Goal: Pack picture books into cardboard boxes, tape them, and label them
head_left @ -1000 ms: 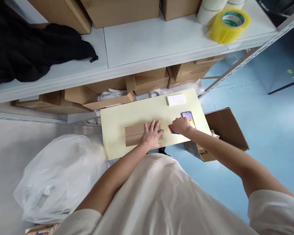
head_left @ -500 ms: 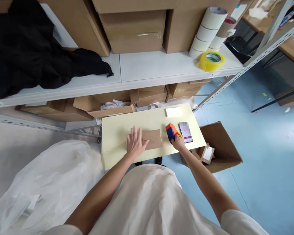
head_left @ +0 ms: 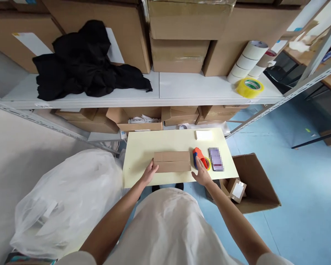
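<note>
Left hand (head_left: pixel 148 173) is at the left end of a closed brown cardboard box (head_left: pixel 172 162), its thumb by the near left corner and its fingers along the short side; whether it grips the box or merely touches it, I cannot tell. Right hand (head_left: pixel 202 175) is open, thumb spread away from the fingers and pointing toward the box's near right corner; its fingertips overlap the near side of a red and blue tape dispenser (head_left: pixel 200 157), and whether they touch it is unclear; the palm holds nothing that I can see.

The box lies flat on a pale yellow table (head_left: pixel 138 141), long side facing the person, a seam running lengthwise across its top; the dispenser sits just beside its right end, with a yellow-rimmed tape roll (head_left: pixel 208 163) at its right; next to that lies a phone (head_left: pixel 216 159), its screen blurred into squares; a white stack (head_left: pixel 204 135) lies near the far edge.

Off the table's right side, an open carton (head_left: pixel 260 184) stands on the blue floor (head_left: pixel 300 176), a small box with a white label (head_left: pixel 238 191) inside it; a translucent plastic bag (head_left: pixel 71 198) bulges at the left; beyond the table, a grey shelf (head_left: pixel 182 88) carries black cloth (head_left: pixel 91 73), cartons and a yellow roll of tape (head_left: pixel 249 87).
</note>
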{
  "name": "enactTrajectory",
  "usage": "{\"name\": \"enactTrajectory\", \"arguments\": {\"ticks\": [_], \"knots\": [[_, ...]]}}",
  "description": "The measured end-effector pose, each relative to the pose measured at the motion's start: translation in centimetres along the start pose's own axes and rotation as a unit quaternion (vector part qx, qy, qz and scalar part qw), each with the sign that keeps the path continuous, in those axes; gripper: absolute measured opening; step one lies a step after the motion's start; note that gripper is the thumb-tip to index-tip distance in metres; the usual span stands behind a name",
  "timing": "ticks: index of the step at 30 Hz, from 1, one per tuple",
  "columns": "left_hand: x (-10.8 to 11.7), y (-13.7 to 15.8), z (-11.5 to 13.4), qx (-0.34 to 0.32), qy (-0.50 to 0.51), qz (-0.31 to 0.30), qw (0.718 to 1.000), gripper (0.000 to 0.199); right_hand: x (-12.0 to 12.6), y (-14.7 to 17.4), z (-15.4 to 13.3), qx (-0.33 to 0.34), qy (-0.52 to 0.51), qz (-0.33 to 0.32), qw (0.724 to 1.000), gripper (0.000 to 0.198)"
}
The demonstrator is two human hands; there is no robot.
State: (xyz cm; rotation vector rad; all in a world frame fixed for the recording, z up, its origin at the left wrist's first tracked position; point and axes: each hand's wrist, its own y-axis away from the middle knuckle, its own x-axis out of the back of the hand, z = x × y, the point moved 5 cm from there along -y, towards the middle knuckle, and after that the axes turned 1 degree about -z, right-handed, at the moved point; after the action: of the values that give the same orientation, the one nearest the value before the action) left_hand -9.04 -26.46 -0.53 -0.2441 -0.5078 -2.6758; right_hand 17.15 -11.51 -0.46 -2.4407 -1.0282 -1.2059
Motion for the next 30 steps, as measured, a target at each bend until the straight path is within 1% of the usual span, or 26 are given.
{"name": "enactTrajectory", "arguments": {"ticks": [1, 3, 5, 6, 9, 12, 14, 17, 19, 22, 26, 30], "knots": [[-0.1, 0.3, -0.1, -0.007, 0.018, -0.028, 0.999, 0.071, -0.5, 0.2, -0.5, 0.015, -0.026, -0.025, 0.999, 0.091], [-0.2, 0.8, -0.6, -0.016, 0.013, -0.065, 0.998, 0.087, -1.5, 0.3, -1.3, 0.008, -0.079, -0.056, 0.995, 0.096], [0.0, 1.0, -1.3, -0.021, -0.037, -0.056, 0.998, 0.099, -2.3, 0.0, -2.0, -0.023, -0.147, -0.05, 0.988, 0.092], [0.1, 1.0, -1.6, -0.023, -0.056, -0.045, 0.997, 0.1, -2.5, -0.3, -2.2, -0.038, -0.183, -0.04, 0.982, 0.088], [0.3, 0.4, -2.1, -0.031, -0.056, -0.029, 0.997, 0.091, -2.6, -1.0, -2.7, -0.077, -0.268, -0.029, 0.96, 0.082], [0.7, -0.5, -1.9, -0.035, -0.002, -0.026, 0.999, 0.083, -1.8, -2.0, -3.2, -0.093, -0.308, -0.037, 0.946, 0.081], [1.3, -1.1, -1.6, -0.026, 0.028, -0.022, 0.999, 0.072, -1.1, -2.9, -3.6, -0.099, -0.324, -0.046, 0.94, 0.075], [2.1, -2.2, -1.4, 0.0, 0.062, -0.012, 0.998, 0.059, -0.7, -4.4, -4.2, -0.133, -0.307, -0.047, 0.941, 0.06], [2.8, -2.9, -1.6, 0.031, 0.077, 0.014, 0.996, 0.059, -0.8, -5.2, -4.3, -0.172, -0.264, -0.022, 0.949, 0.051], [3.7, -4.0, -2.1, 0.072, 0.066, 0.05, 0.994, 0.056, -1.1, -6.1, -4.3, -0.216, -0.213, 0.008, 0.953, 0.043], [4.4, -5.0, -2.4, 0.084, 0.046, 0.038, 0.995, 0.046, -1.6, -7.1, -4.3, -0.245, -0.177, 0.023, 0.953, 0.04], [4.5, -5.6, -2.3, 0.069, 0.03, 0.011, 0.997, 0.045, -2.2, -7.9, -4.3, -0.25, -0.152, 0.016, 0.956, 0.04]]}}
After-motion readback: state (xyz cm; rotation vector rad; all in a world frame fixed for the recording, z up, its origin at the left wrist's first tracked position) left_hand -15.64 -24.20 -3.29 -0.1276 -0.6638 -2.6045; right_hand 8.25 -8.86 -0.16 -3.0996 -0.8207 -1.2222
